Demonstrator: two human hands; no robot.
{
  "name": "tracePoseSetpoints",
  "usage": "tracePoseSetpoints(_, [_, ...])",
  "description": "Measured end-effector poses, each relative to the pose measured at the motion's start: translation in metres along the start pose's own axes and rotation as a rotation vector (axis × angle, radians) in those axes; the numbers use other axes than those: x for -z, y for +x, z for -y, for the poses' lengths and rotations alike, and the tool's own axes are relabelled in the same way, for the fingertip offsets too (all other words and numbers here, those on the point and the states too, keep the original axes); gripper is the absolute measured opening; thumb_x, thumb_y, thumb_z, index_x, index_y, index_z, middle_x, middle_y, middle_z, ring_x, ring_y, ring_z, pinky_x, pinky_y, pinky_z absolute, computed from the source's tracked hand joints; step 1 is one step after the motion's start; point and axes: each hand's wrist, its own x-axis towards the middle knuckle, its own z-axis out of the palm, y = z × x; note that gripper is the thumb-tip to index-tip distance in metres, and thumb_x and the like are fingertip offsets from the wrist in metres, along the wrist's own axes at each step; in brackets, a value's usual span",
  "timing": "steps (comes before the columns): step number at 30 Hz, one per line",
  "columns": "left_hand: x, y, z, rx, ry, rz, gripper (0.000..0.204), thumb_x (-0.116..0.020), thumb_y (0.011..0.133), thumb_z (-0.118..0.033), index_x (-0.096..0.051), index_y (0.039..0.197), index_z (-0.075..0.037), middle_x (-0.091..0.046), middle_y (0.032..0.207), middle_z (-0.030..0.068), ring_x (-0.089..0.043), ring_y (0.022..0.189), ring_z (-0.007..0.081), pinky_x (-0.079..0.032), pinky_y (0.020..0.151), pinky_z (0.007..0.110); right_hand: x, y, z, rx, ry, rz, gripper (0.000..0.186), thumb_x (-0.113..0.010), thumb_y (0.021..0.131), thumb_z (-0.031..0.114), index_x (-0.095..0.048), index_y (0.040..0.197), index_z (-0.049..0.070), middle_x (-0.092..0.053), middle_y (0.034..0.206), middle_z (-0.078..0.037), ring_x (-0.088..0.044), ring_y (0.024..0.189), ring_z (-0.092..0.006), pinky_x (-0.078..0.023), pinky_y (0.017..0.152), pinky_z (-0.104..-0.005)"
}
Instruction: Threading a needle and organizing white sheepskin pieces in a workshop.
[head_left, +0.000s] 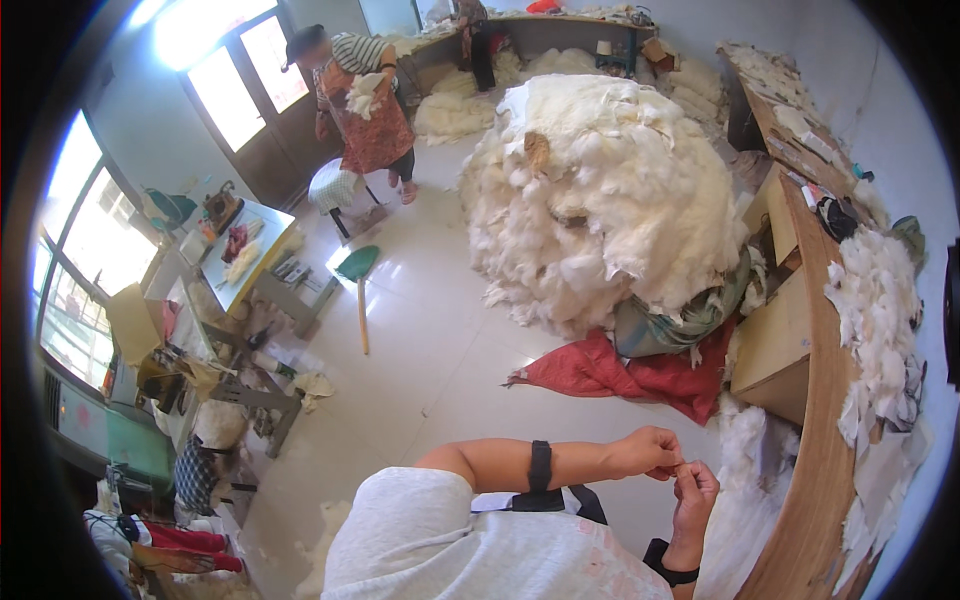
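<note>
Fingertips: left hand (650,452) and right hand (695,492) meet in front of the body; thumb and fingers of each look pressed together in a pinch, tips touching or nearly so; whether anything small sits between them, I cannot tell
Tip-to-tip line: the left hand comes in from the left, the right hand from the near side; the meeting point seems the relation that counts
Loose white fleece (750,485): on the floor, just to the right of the right hand, which is nearer; long axis runs away from the body, alongside the wooden bench (825,400)
Red sack (590,370): on the floor beyond both hands; long axis crosswise, tapered end to the left; left hand nearer; it looks slack, contents hidden
Green sack (650,335): between red sack and cream fleece heap (640,180), partly covered by the heap; contents cannot be made out
Tan cabinet (775,345): beneath the bench, right of the red sack; its inside hidden
Bench top: fleece pieces (875,320) spread along it
</note>
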Motion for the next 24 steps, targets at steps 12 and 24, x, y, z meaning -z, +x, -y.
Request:
tracePoseSetpoints(12, [-0.002, -0.023, -0.031, -0.03, -0.017, -0.071, 0.013, -0.054, 0.088, -0.017, -0.053, 0.089, -0.004, -0.061, 0.094, 0.008, -0.06, 0.087, 0.0171, -0.05, 0.079, 0.03, -0.004, 0.006, 0.018, -0.177, 0.361, 0.099, 0.014, -0.058, 0.084, 0.018, -0.056, 0.077, 0.005, -0.045, 0.063, 0.004, -0.034, 0.049, -0.002, -0.025, 0.043, -0.0172])
tracePoseSetpoints(24, [0.0, -0.008, -0.022, -0.179, 0.248, -0.181, 0.011, -0.053, 0.089, -0.015, -0.052, 0.093, -0.004, -0.058, 0.082, 0.0039, -0.058, 0.073, 0.0104, -0.05, 0.066, 0.025, -0.005, 0.011, 0.023, -0.273, 0.354, 0.111, 0.016, -0.061, 0.083, 0.021, -0.059, 0.077, 0.007, -0.044, 0.057, 0.006, -0.034, 0.047, -0.002, -0.023, 0.042, -0.0186])
